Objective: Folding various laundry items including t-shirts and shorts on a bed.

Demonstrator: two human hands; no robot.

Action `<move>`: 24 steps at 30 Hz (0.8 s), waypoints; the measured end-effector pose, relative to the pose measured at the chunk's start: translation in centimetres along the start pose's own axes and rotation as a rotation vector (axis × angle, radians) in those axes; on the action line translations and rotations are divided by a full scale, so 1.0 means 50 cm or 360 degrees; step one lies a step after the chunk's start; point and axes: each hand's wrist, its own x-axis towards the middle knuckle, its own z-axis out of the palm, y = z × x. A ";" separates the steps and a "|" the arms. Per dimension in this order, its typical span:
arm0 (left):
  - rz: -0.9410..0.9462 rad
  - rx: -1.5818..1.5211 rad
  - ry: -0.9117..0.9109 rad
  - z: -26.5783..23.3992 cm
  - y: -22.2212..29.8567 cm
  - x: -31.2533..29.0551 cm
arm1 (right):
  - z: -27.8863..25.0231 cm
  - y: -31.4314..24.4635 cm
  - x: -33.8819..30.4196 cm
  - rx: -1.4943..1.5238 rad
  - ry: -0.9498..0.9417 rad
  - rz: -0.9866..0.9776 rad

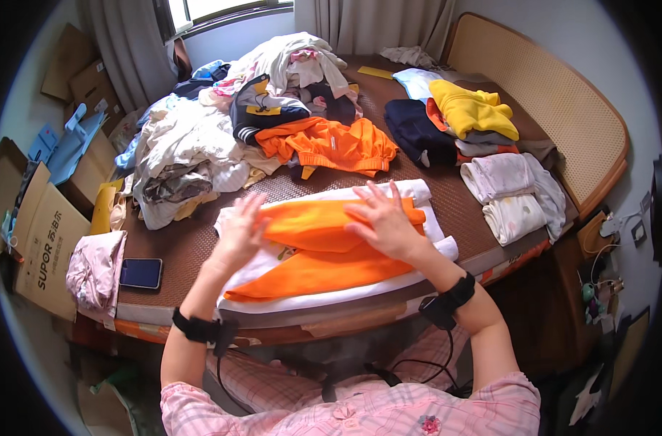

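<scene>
Fingers [358,211] spread wide, left hand [242,231] and right hand [386,227] over the orange-and-white garment [324,276], near on the bed [180,256], seemingly part-folded! Folded clothes [499,176] sit right; a loose heap [189,138] remains far left.

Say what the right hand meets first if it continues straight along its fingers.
Right hand: probably the crumpled orange garment ahead, across the brown mat; its height is unclear.

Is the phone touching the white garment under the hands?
Apart: the head view shows brown mat in between the phone and the white garment.
</scene>
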 end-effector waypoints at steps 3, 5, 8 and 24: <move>0.0145 0.0287 -0.0254 0.035 0.168 -0.015 | 0.018 0.020 -0.015 -0.0102 -0.0142 0.0009; 0.0124 0.0265 -0.0354 0.074 0.202 -0.015 | 0.005 0.025 -0.009 -0.0031 -0.0113 0.0212; -0.0027 0.0194 -0.0186 0.147 0.193 -0.016 | -0.064 0.064 -0.011 0.0214 0.0274 0.0698; 0.0023 0.0295 0.0117 0.196 0.195 -0.031 | -0.074 0.107 -0.014 0.1264 0.0713 0.0620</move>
